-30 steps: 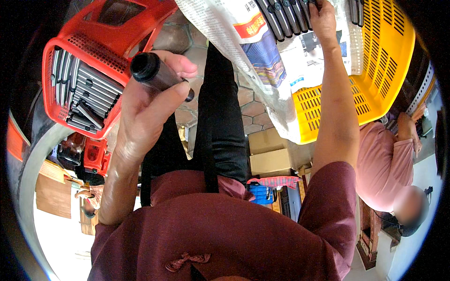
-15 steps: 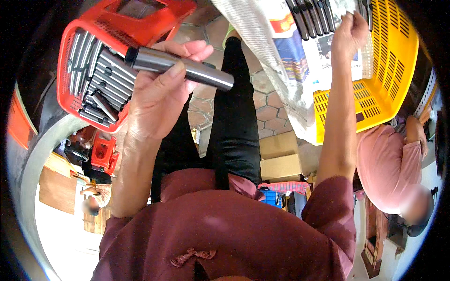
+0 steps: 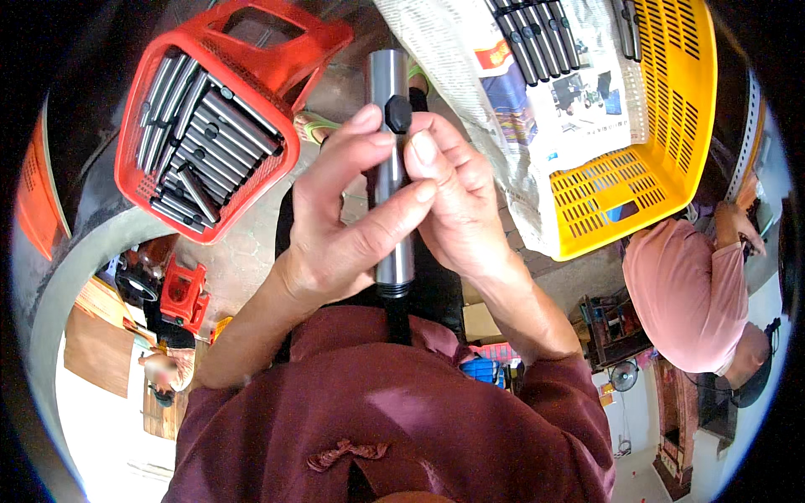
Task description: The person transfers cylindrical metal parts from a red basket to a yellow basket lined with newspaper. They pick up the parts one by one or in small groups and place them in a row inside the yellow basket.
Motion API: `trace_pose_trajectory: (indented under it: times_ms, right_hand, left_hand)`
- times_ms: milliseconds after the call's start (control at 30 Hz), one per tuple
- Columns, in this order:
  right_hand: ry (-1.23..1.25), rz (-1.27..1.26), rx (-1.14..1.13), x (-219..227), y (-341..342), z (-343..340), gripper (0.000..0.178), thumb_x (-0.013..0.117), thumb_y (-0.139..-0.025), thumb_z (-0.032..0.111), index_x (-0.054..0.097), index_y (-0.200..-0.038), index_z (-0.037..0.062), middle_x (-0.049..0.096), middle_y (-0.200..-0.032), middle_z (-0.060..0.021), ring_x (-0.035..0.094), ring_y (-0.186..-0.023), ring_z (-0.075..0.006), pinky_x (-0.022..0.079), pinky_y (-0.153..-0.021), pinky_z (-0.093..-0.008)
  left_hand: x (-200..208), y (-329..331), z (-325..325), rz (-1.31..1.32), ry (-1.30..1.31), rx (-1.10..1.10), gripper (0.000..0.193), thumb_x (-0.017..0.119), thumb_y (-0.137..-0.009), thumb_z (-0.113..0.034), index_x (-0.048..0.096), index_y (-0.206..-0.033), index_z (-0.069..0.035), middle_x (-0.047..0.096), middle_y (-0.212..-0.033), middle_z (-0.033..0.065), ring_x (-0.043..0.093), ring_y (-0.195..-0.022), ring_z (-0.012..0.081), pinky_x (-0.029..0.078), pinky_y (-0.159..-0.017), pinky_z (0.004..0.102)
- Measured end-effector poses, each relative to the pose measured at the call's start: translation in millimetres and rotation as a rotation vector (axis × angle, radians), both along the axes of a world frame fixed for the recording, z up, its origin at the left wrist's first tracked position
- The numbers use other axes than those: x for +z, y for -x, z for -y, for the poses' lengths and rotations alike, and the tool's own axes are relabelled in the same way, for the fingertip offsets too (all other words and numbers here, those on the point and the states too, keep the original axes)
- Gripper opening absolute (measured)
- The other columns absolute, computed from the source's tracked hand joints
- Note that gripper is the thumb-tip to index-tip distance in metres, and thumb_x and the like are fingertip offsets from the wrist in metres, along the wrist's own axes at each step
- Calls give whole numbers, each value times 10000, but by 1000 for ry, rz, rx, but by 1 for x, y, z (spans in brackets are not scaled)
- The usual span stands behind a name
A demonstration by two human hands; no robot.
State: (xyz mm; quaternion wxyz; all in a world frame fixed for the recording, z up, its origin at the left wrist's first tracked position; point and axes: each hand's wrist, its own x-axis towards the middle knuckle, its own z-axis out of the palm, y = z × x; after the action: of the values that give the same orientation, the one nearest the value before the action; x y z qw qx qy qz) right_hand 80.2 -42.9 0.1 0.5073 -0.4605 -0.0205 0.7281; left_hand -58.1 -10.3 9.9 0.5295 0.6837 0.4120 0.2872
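Upright in front of my chest is a shiny metal cylinder (image 3: 387,75) with a black hexagonal knob (image 3: 397,114) on its side and a dark threaded lower end. My left hand (image 3: 340,222) is closed round its middle from the left, thumb across the front. From the right, my right hand (image 3: 457,189) grips it too, thumb and fingertips just below the knob. At the left, a red plastic basket (image 3: 289,168) holds several similar metal cylinders (image 3: 222,138). More cylinders (image 3: 541,38) lie in a row on newspaper (image 3: 591,101) inside a yellow basket (image 3: 616,205) at the right.
A person in a pink shirt (image 3: 688,293) is bent over at the right. Another person (image 3: 168,369) is at the far left. A smaller red plastic basket (image 3: 184,293) stands behind at the left, and a fan (image 3: 623,375) is at the lower right.
My right hand has come from the row of cylinders in the yellow basket to the held cylinder. My left hand has moved right and turned the cylinder from lying crosswise to upright.
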Motion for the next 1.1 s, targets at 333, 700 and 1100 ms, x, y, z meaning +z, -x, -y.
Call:
trace_pose_trajectory:
  times_ms: [333, 700, 1100]
  right_hand:
    - [23, 209, -90, 8, -100, -7, 343, 645, -938, 166, 531, -1204, -18, 625, -974, -38, 574, -847, -88, 492, -758, -244]
    - [-250, 1755, 652, -225, -325, -32, 364, 686, -885, 243, 629, -1153, 3, 658, -985, -170, 641, -860, -272, 508, -768, -359]
    - [-285, 1684, 624, -262, -313, -62, 210, 609, -876, 119, 626, -1038, -14, 592, -1017, -244, 556, -972, -416, 448, -877, -459]
  left_hand:
    - [-14, -90, 13, 49, -127, -113, 499, 700, -812, -23, 576, -1294, -56, 465, -1371, 261, 566, -1125, 415, 494, -897, 479]
    - [-36, -96, -2, -253, 165, -465, 552, 678, -745, 22, 525, -1275, 10, 600, -1182, 175, 600, -1031, 337, 500, -871, 406]
    - [-46, -90, -7, -321, 214, -369, 433, 673, -765, 11, 576, -1187, 12, 624, -1102, 170, 622, -968, 338, 515, -847, 404]
